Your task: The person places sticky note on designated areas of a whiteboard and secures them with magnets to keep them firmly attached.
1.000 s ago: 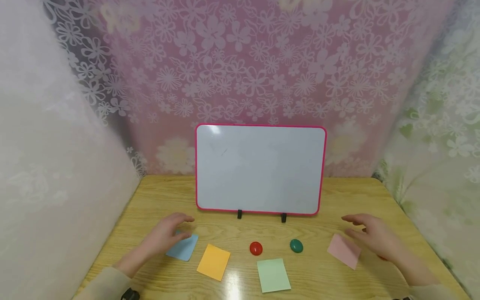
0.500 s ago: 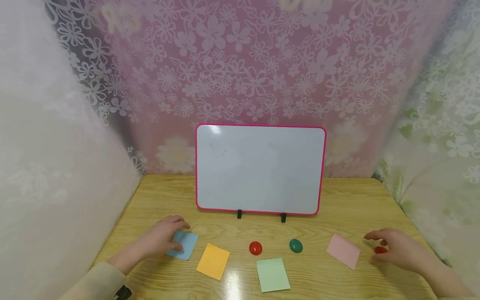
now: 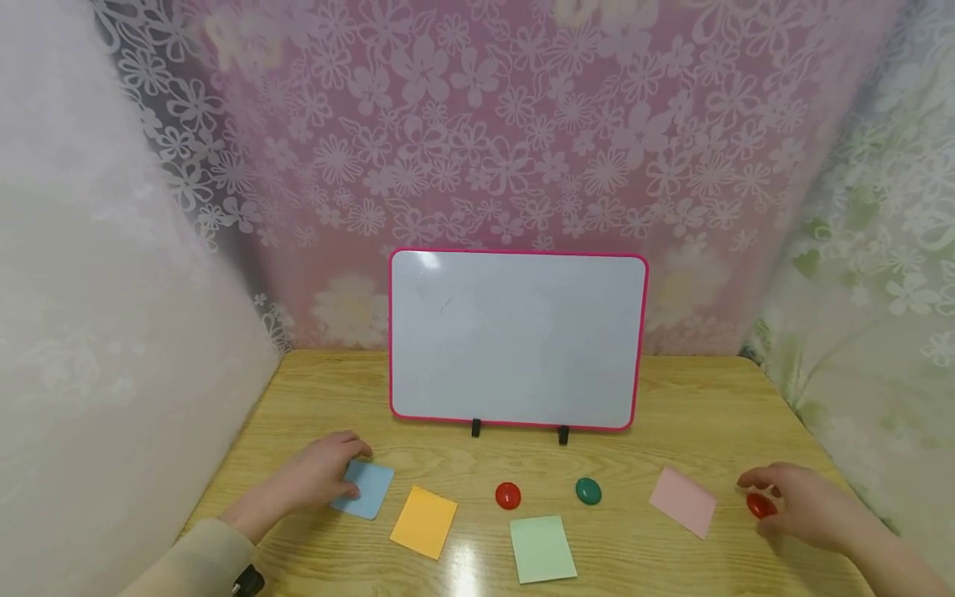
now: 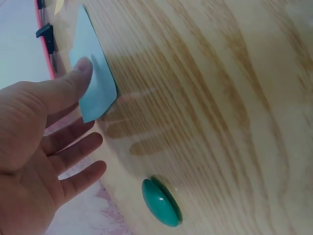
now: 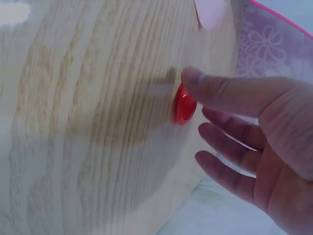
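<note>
Your right hand [image 3: 809,504] brackets the red oval piece [image 3: 761,505] at right, thumb on its near side, while your left hand [image 3: 327,469] has its thumb over the blue note [image 3: 372,485] at left, though I cannot tell whether either pinches.

A wood-grained table [image 3: 328,385] carried a pink-framed whiteboard [image 3: 515,340], upright on black feet [image 3: 476,428] toward the back. In front lay four paper squares — from left to right a blue note [image 3: 375,485], an orange note [image 3: 424,522], a pale green note [image 3: 543,549] and a pink note [image 3: 684,502]. Behind the pale green note sat a red disc [image 3: 508,496] and a green disc [image 3: 588,491] — another red disc [image 3: 760,505] right of the pink note, another green disc [image 4: 160,203] near the blue note.
</note>
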`<state>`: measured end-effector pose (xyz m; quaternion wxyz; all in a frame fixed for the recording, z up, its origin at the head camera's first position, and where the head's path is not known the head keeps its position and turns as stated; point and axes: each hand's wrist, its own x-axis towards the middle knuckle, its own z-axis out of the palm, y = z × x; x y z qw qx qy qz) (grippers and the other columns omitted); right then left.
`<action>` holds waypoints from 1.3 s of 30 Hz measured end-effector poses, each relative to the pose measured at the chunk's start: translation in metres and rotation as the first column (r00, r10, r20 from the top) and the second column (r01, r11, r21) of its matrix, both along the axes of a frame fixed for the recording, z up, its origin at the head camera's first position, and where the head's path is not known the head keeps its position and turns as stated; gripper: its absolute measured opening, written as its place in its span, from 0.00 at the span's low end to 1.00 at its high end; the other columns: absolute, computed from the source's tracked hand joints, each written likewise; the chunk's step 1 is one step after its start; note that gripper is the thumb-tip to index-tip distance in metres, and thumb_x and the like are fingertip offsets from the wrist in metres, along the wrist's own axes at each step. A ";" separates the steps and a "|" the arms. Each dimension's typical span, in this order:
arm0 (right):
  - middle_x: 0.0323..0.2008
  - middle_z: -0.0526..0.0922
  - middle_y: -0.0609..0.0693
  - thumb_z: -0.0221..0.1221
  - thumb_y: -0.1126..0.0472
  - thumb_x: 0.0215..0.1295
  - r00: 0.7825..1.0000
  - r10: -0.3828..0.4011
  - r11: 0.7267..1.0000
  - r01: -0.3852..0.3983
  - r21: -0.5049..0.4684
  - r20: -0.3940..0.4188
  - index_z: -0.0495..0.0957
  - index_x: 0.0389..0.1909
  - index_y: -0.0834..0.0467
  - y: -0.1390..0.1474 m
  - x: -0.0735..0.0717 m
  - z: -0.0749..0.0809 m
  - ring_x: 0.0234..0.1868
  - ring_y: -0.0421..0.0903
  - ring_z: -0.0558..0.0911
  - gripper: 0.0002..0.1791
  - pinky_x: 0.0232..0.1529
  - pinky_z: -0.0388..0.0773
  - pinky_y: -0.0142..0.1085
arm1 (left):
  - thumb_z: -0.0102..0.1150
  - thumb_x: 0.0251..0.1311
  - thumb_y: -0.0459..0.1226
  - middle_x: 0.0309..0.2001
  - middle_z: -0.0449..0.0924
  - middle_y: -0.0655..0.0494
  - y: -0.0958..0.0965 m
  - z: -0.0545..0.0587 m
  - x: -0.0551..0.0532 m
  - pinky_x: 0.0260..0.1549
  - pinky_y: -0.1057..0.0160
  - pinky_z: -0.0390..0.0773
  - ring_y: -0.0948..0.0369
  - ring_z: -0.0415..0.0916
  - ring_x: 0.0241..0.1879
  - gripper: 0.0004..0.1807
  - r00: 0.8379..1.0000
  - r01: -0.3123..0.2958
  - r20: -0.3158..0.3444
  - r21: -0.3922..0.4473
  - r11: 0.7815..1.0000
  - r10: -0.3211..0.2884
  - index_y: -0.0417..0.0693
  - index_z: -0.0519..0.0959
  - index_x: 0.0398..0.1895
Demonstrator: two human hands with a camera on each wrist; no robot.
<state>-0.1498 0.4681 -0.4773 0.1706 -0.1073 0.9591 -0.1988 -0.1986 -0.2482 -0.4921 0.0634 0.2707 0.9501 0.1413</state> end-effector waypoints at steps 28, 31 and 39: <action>0.39 0.87 0.47 0.79 0.65 0.55 0.996 -0.085 0.996 0.085 -0.001 0.006 0.85 0.47 0.66 0.007 0.002 -0.014 0.39 0.48 0.86 0.20 0.37 0.82 0.38 | 0.86 0.45 0.28 0.36 0.79 0.62 0.004 -0.009 -0.012 0.38 0.59 0.79 0.63 0.72 0.35 0.19 0.991 -0.109 0.088 0.127 0.986 0.098 0.47 0.85 0.37; 0.38 0.87 0.46 0.79 0.65 0.54 0.997 -0.080 0.996 0.081 0.024 -0.015 0.85 0.45 0.65 0.005 0.002 -0.014 0.38 0.47 0.85 0.19 0.37 0.82 0.39 | 0.86 0.43 0.27 0.35 0.79 0.61 0.004 -0.009 -0.014 0.36 0.60 0.77 0.63 0.71 0.34 0.19 0.990 -0.110 0.099 0.144 0.983 0.096 0.47 0.85 0.37; 0.35 0.86 0.46 0.80 0.66 0.51 0.997 -0.064 0.994 0.068 0.084 -0.053 0.85 0.42 0.64 0.000 0.001 -0.015 0.37 0.47 0.83 0.18 0.39 0.82 0.46 | 0.86 0.41 0.26 0.33 0.79 0.62 0.004 -0.011 -0.019 0.34 0.60 0.76 0.62 0.71 0.33 0.20 0.983 -0.142 0.136 0.159 0.977 0.121 0.48 0.84 0.34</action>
